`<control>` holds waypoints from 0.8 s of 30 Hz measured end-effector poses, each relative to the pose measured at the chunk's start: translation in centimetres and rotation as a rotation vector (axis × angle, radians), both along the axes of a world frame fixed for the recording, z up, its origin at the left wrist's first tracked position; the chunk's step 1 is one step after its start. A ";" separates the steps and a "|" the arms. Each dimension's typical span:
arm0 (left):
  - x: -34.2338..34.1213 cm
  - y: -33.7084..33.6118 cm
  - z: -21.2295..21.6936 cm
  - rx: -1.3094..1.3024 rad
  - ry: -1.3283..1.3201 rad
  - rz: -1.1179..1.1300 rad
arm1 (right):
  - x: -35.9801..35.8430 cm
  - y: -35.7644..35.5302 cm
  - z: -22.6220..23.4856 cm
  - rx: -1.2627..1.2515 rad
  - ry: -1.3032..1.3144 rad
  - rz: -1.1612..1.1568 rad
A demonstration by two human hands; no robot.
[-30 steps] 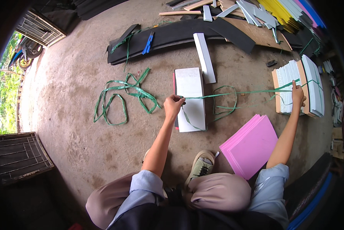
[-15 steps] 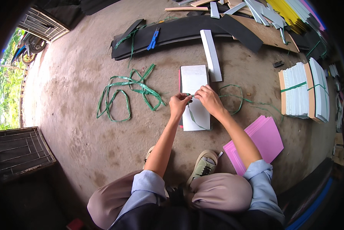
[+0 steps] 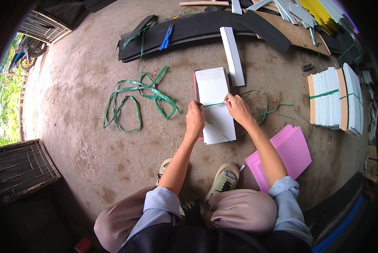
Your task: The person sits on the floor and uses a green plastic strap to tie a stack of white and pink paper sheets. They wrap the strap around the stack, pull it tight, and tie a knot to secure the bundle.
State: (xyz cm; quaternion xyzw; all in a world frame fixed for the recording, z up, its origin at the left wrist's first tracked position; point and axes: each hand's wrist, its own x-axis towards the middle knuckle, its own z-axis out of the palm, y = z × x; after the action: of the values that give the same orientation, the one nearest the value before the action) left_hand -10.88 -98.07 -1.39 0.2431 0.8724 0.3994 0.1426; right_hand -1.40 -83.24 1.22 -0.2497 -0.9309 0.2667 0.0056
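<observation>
A stack of white sheets [image 3: 216, 126] with a red edge along its left side lies on the floor in front of me. A green plastic string [image 3: 214, 104] runs straight across its top between my hands. My left hand [image 3: 195, 117] is closed on the string at the stack's left edge. At the right edge my right hand [image 3: 238, 108] pinches the string too. A loose strand hangs over the lower half of the sheets. The fingertips of my left hand are partly hidden.
Tangled green string [image 3: 134, 90] lies left of the stack. A white strip [image 3: 233, 59] and black sheets [image 3: 189, 31] with a blue cutter [image 3: 167, 37] lie beyond. Pink sheets [image 3: 288, 154] are near my right forearm; a tied bundle [image 3: 327, 99] stands farther right.
My hands have moved apart from near the middle of the stack to its two sides. The string between them is now stretched across, and the top sheets sit slightly askew.
</observation>
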 end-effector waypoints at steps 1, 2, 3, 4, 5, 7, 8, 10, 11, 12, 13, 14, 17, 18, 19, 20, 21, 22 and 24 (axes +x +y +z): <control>0.0 0.1 0.4 -0.064 -0.045 -0.026 | 0.3 0.2 0.0 0.012 0.027 0.047; 0.1 0.2 0.7 -0.128 -0.089 -0.052 | 0.6 0.2 -0.1 0.024 0.055 0.095; 0.2 0.2 0.9 -0.190 -0.132 -0.076 | 0.7 0.2 -0.1 0.037 0.083 0.144; 0.2 0.2 0.8 -0.193 -0.134 -0.057 | 0.6 0.2 -0.4 0.057 0.123 0.157; 0.2 0.2 0.8 -0.195 -0.136 -0.038 | 0.6 0.1 -0.9 0.076 0.162 0.170; 0.6 -0.3 0.7 -0.183 -0.148 -0.078 | 0.6 -0.2 -1.5 0.094 0.190 0.181; 0.6 -0.9 0.7 -0.164 -0.156 -0.137 | 0.4 -0.3 -1.7 0.097 0.182 0.181; 0.8 -2.2 1.0 -0.158 -0.110 -0.276 | 0.2 -0.5 -2.1 0.107 0.171 0.175; 1.2 -2.9 1.1 -0.166 -0.058 -0.355 | 0.1 -0.5 -2.3 0.118 0.166 0.172; 1.5 -3.5 1.4 -0.175 -0.004 -0.430 | -0.1 -0.6 -2.4 0.129 0.164 0.173; 1.7 -3.8 1.6 -0.262 0.060 -0.473 | -0.3 -0.5 -2.4 0.116 0.157 0.170; 2.0 -4.1 1.9 -0.349 0.125 -0.517 | -0.5 -0.3 -2.5 0.103 0.151 0.166; 3.5 -5.0 1.9 -0.438 0.274 -0.558 | -0.6 -0.4 -2.6 0.104 0.148 0.158; 4.1 -5.2 1.7 -0.407 0.329 -0.538 | -0.6 -0.4 -2.7 0.115 0.151 0.160; 4.5 -5.3 1.5 -0.376 0.382 -0.519 | -0.5 -0.5 -2.8 0.123 0.170 0.156; 4.8 -5.4 1.2 -0.327 0.406 -0.492 | -0.5 -0.6 -2.9 0.132 0.187 0.151; 4.8 -5.5 0.9 -0.273 0.314 -0.468 | -0.5 -0.7 -3.0 0.141 0.208 0.150; 4.6 -5.6 0.6 -0.219 0.222 -0.442 | -0.5 -0.8 -3.0 0.149 0.205 0.152; 4.4 -5.7 0.1 -0.183 0.051 -0.451 | -0.7 -0.8 -3.0 0.167 0.201 0.158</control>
State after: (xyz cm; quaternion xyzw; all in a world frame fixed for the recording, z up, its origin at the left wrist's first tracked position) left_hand -6.43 -103.73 -1.30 0.4278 0.8320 0.2703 0.2274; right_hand -2.11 -84.09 -1.74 -0.1465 -0.9613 0.2117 0.0987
